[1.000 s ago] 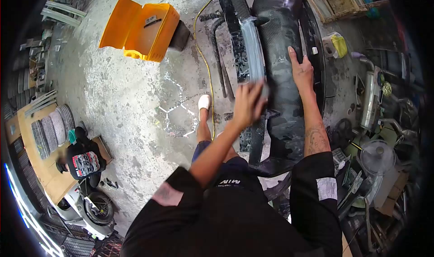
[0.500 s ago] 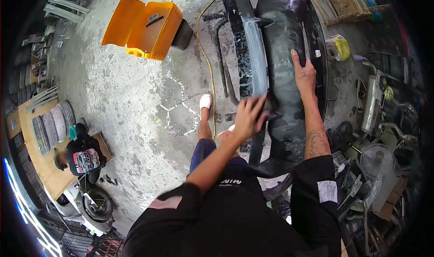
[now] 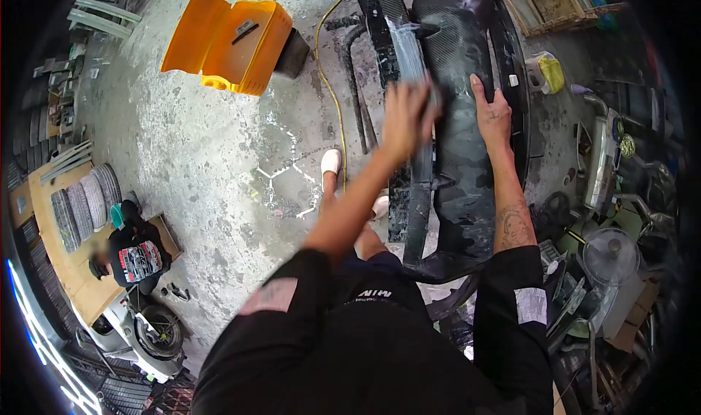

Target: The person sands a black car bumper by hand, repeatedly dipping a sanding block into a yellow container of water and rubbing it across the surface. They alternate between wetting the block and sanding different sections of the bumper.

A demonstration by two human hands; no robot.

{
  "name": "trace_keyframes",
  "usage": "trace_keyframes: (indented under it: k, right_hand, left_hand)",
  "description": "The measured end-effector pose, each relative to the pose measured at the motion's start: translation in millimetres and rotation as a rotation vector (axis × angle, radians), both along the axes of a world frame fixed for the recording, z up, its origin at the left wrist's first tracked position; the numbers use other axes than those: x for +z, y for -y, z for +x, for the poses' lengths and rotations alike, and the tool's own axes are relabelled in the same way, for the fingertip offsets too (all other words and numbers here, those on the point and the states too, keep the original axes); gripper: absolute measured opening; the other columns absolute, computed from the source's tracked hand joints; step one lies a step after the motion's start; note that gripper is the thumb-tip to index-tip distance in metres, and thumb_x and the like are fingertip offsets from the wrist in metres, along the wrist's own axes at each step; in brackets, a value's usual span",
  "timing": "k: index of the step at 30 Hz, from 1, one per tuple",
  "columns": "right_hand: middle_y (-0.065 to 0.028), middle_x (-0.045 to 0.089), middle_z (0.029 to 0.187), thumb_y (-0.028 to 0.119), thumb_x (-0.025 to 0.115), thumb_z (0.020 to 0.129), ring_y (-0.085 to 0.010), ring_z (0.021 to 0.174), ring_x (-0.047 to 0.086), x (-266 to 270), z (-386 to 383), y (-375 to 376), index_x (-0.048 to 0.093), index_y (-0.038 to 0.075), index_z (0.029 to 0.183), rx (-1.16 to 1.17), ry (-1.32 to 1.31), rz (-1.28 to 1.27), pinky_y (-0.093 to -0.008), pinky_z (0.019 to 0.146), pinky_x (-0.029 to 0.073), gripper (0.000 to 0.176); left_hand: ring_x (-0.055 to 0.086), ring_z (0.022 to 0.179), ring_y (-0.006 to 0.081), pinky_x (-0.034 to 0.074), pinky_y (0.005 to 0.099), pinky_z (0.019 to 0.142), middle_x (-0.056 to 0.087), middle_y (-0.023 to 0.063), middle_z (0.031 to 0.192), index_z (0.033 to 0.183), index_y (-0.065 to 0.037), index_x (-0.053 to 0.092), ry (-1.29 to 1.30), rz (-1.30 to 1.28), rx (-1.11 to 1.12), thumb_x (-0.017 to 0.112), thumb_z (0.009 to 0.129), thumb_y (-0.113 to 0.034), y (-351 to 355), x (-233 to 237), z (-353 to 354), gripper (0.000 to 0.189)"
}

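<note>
A long black car bumper (image 3: 460, 152) with a carbon-weave pattern and dull grey sanded patches lies in front of me. Along its left side runs a narrow strip (image 3: 406, 46) with a pale whitish film. My left hand (image 3: 407, 115) is on that strip, fingers bent and smeared by motion. Something dark and blurred shows beside its fingertips; I cannot make out what it is. My right hand (image 3: 494, 121) grips the bumper by the edge of its long slot, thumb on the surface, the other fingers mostly hidden.
An open orange case (image 3: 252, 50) with a dark tool inside stands on a dark support at upper left. A yellow hose (image 3: 336, 97) crosses the floor. Metal pipes and a fan (image 3: 610, 257) crowd the right. Another person (image 3: 135, 250) sits by tyres and a motorbike (image 3: 146, 334).
My left hand has moved up along the strip, away from my body, uncovering its lower part. My right hand has kept its hold on the bumper.
</note>
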State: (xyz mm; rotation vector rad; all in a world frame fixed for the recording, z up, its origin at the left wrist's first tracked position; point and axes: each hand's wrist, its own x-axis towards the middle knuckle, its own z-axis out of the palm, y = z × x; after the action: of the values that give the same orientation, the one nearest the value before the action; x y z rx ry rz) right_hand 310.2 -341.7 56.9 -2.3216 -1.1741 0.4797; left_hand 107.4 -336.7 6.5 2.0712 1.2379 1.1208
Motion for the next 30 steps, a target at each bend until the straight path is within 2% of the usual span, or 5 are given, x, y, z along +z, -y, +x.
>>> trace_keyframes:
  k: [3, 9, 17, 21, 30]
  right_hand:
    - [-0.0422, 0.067, 0.107, 0.074, 0.059, 0.091, -0.0564, 0.113, 0.062, 0, 4, 5, 0.067, -0.011, 0.110, -0.009, -0.030, -0.017, -0.0531, 0.096, 0.052, 0.088]
    - [-0.0414, 0.067, 0.106, 0.074, 0.060, 0.091, -0.0570, 0.111, 0.063, -1, 5, -6, 0.067, -0.011, 0.106, -0.006, -0.021, -0.047, -0.0541, 0.095, 0.052, 0.087]
    - [-0.0421, 0.065, 0.116, 0.078, 0.059, 0.090, -0.0529, 0.120, 0.061, 9, 5, 1, 0.064, -0.014, 0.123, 0.013, -0.111, -0.125, -0.0502, 0.100, 0.049, 0.098]
    - [-0.0414, 0.067, 0.101, 0.075, 0.060, 0.091, -0.0564, 0.108, 0.064, -6, 5, -2, 0.068, -0.011, 0.100, -0.004, -0.008, 0.005, -0.0547, 0.092, 0.051, 0.087]
    - [-0.0415, 0.066, 0.111, 0.075, 0.059, 0.091, -0.0549, 0.117, 0.061, -11, 5, 7, 0.065, -0.013, 0.118, -0.003, 0.007, 0.017, -0.0519, 0.098, 0.050, 0.093]
  left_hand:
    - [0.052, 0.119, 0.0533, 0.041, 0.0606, 0.107, 0.057, 0.0343, 0.128, 0.138, -0.006, 0.061, 0.194, -0.037, 0.125, 0.075, 0.091, -0.023, -141, 5, 21, 0.052]
    - [0.056, 0.110, 0.0389, 0.043, 0.0492, 0.104, 0.059, 0.0178, 0.127, 0.150, -0.007, 0.054, -0.005, -0.187, -0.137, 0.079, 0.082, -0.014, 123, 17, -24, 0.073]
    - [0.056, 0.101, 0.0422, 0.048, 0.0491, 0.087, 0.060, 0.0225, 0.113, 0.129, -0.004, 0.066, 0.132, 0.191, 0.205, 0.078, 0.084, -0.014, -126, -4, 17, 0.047]
    - [0.055, 0.106, 0.0426, 0.044, 0.0520, 0.104, 0.059, 0.0216, 0.119, 0.147, -0.007, 0.057, -0.013, -0.122, -0.130, 0.078, 0.086, -0.019, 108, 3, -19, 0.065]
    - [0.055, 0.104, 0.0427, 0.047, 0.0539, 0.088, 0.061, 0.0202, 0.117, 0.134, -0.004, 0.063, 0.097, 0.094, 0.099, 0.076, 0.086, -0.018, -86, 0, 10, 0.052]
